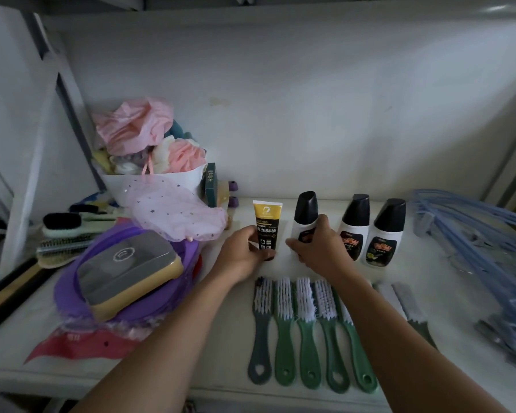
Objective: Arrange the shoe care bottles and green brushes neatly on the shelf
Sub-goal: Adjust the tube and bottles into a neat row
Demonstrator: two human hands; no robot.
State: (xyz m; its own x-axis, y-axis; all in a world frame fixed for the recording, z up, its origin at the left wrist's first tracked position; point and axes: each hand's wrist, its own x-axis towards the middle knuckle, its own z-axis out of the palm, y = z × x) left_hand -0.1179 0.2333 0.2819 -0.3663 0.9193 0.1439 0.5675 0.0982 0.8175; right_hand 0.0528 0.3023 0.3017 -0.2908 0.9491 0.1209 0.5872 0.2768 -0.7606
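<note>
Head view: on the white shelf (221,353), just behind the row of green brushes (307,332), stand three black-capped white polish bottles (356,225) and, smallest, a yellow leather-cream tube (266,222) upright on its cap. The right hand (319,248) curls round the lower body of the bottle behind that row's middle (304,213), while the left hand (245,251) pinches the tube's foot. Both are tall and narrow-footed, so a hasty release or a dragging wrist could, I judge, topple them forward onto the brushes and scatter that row.

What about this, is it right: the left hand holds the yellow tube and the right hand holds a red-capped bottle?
No. The head view shows the right hand holds a black-capped bottle; the left hand does hold the yellow tube.
</note>
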